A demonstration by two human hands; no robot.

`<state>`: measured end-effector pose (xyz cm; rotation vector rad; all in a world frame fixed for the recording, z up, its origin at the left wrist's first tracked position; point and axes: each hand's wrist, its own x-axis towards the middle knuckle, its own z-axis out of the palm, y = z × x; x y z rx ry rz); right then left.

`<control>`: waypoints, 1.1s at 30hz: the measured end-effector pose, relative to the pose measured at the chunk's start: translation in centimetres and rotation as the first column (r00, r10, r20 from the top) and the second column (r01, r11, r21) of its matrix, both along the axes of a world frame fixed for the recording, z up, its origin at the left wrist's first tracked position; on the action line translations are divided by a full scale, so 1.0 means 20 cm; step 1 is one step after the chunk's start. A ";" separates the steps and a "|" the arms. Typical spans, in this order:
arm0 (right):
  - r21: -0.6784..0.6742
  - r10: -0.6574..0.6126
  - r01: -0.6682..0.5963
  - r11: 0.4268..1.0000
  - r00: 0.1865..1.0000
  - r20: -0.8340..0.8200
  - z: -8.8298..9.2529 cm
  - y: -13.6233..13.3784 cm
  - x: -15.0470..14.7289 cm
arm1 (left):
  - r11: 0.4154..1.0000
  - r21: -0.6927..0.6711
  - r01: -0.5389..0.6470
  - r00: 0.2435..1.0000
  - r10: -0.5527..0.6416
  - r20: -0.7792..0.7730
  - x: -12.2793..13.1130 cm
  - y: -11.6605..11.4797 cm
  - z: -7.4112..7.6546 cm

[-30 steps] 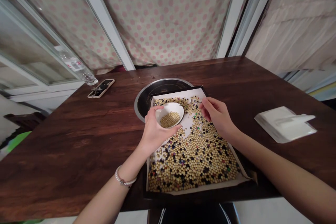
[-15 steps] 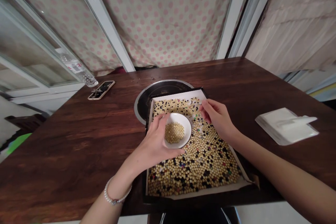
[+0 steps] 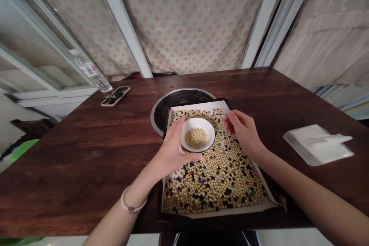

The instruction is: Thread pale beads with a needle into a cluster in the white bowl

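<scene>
My left hand (image 3: 171, 152) is wrapped around the left side of a small white bowl (image 3: 211, 138) with a dark rim, thumb along its near side. Pale yellow round beads (image 3: 196, 137) lie in the bottom of the bowl. The bowl is over a shallow tray (image 3: 230, 212) lined with white paper and spread with yellow, black and a few coloured beads (image 3: 219, 173). At the tray's far right, my right hand (image 3: 243, 130) pinches the end of a thin dark strand (image 3: 217, 115), wire or thread, which stretches left behind the bowl toward my left fingertips.
A round dark plate with a silver rim (image 3: 157, 117) is set in the wooden table (image 3: 86, 153), partly under the tray. At the left stand a clear plastic bottle (image 3: 92, 71) and a phone (image 3: 115, 96). To the right lies a pack of white tissues (image 3: 318, 144).
The bowl has shifted slightly away from me and looks tilted differently, still in my left hand. My right hand keeps its pinch on the strand. The whole view has shifted a little.
</scene>
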<state>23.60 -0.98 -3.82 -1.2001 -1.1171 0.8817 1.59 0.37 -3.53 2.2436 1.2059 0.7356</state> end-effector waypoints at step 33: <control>-0.106 0.733 -0.767 0.633 0.549 0.401 0.05 -0.11 -0.05 | 0.927 -0.124 -0.354 0.843 0.374 0.387 0.01 0.06 0.01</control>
